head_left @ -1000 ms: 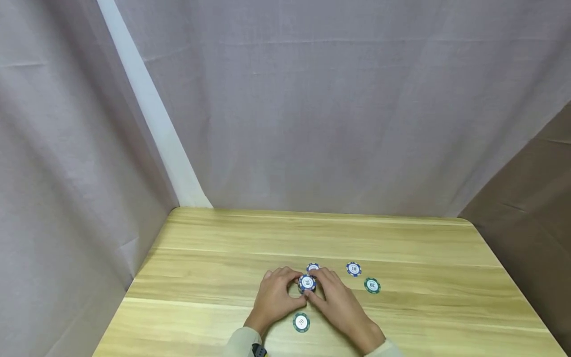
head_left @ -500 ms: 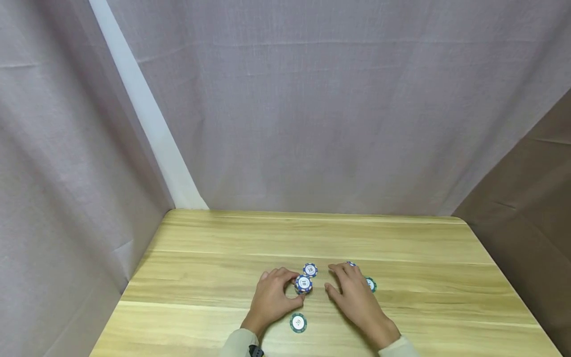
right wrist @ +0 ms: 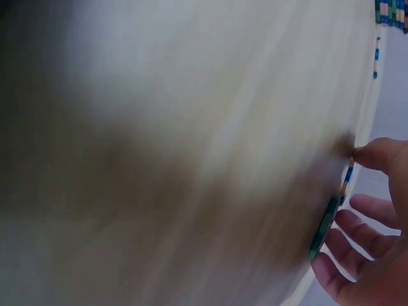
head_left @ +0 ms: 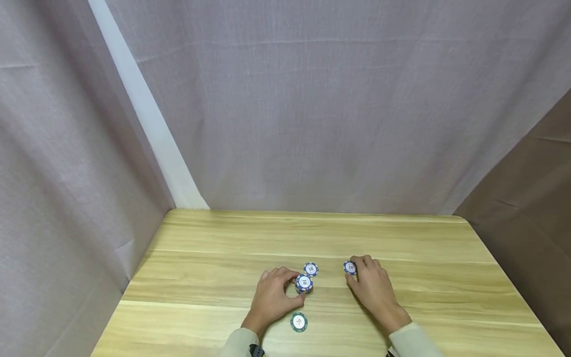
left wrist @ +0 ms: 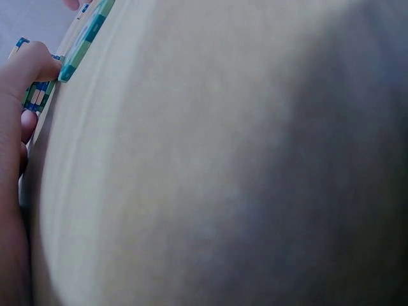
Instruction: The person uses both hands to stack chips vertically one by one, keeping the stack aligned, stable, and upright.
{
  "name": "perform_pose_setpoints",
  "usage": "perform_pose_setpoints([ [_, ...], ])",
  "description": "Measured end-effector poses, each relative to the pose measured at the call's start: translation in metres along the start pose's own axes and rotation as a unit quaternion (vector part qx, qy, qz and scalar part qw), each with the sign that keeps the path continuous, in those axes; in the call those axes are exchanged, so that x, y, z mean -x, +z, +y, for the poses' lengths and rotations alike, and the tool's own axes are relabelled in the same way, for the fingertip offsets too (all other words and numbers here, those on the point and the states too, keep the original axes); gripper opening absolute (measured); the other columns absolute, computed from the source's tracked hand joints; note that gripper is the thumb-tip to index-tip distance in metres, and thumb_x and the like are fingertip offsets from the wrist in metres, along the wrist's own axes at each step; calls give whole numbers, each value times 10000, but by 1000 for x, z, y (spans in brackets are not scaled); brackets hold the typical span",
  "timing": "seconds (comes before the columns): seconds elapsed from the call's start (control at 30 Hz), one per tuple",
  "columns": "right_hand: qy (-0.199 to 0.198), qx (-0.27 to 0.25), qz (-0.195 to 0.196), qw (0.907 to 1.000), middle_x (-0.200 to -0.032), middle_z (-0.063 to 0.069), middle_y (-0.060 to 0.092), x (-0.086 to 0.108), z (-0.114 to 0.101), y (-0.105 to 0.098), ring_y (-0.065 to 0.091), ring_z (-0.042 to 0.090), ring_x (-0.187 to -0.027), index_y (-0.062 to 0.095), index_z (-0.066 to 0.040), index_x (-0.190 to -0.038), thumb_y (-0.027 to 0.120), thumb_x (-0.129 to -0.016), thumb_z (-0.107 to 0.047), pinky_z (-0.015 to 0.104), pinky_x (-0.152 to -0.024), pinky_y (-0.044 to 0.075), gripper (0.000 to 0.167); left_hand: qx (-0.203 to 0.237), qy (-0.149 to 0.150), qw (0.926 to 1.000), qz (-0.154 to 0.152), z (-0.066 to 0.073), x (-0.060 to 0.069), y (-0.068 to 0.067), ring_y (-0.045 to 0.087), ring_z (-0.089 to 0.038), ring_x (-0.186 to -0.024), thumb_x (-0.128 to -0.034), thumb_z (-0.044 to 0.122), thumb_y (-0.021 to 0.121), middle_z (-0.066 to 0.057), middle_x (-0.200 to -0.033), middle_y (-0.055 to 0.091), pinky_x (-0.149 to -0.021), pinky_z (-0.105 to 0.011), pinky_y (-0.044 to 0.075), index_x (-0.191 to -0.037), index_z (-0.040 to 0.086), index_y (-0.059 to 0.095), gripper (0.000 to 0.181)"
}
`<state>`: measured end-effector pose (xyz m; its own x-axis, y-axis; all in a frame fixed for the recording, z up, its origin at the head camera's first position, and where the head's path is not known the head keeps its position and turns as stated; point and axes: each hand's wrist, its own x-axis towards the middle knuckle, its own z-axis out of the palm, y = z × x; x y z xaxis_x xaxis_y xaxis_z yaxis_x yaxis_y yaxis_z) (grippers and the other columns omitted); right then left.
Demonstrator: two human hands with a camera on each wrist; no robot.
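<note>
In the head view, my left hand [head_left: 273, 299] holds a short stack of poker chips [head_left: 304, 283] between thumb and forefinger; a blue chip marked 10 is on top. The stack's striped edge [left wrist: 38, 95] shows behind the thumb in the left wrist view. To the right, my right hand [head_left: 373, 287] has thumb and forefinger at opposite edges of a flat blue poker chip [head_left: 350, 267] marked 10. Beneath the other right fingers lies a green chip [right wrist: 325, 226], seen in the right wrist view and hidden by the hand in the head view.
Just behind the stack lies another blue chip [head_left: 311, 269], its near edge close to it. A green chip [head_left: 299, 322] marked 20 is in front of the stack. The wooden table [head_left: 214, 248] meets grey curtains [head_left: 312, 124] at its back and sides.
My right hand has left the stack and moved right to the blue chip, covering the green chip there. The left hand has stayed at the stack.
</note>
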<state>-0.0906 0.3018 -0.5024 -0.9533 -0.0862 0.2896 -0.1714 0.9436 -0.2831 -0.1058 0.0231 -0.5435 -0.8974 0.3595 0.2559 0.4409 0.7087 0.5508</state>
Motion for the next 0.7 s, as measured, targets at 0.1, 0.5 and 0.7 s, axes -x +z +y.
perform_pose_setpoints([
  [0.1, -23, 51, -26, 10000, -1144, 222, 674, -2, 4, 0, 646, 404, -1006, 692, 45, -1241, 820, -892, -185, 581, -809, 549, 437, -21, -2, 10000, 25, 0, 0, 0, 621, -42, -980, -764, 500, 833, 163, -1081, 718, -829, -253, 392, -1201, 236, 776, 513],
  [0.5, 219, 59, -318, 9992, -1091, 184, 657, -4, 6, 1, 632, 358, -984, 699, 50, -1171, 783, -893, -211, 570, -778, 533, 391, 48, -1, 10000, 70, 1, 0, 1, 590, -19, -924, -755, 501, 845, 170, -1049, 711, -789, -235, 359, -1193, 232, 781, 518],
  [0.7, 166, 232, -191, 9994, -901, 75, 614, -5, 4, 3, 593, 266, -831, 677, -17, -989, 731, -841, -291, 535, -728, 529, 316, 28, 50, 9999, 98, -1, 0, 3, 576, -8, -901, -755, 497, 845, 180, -1029, 700, -776, -227, 348, -1189, 240, 783, 509],
])
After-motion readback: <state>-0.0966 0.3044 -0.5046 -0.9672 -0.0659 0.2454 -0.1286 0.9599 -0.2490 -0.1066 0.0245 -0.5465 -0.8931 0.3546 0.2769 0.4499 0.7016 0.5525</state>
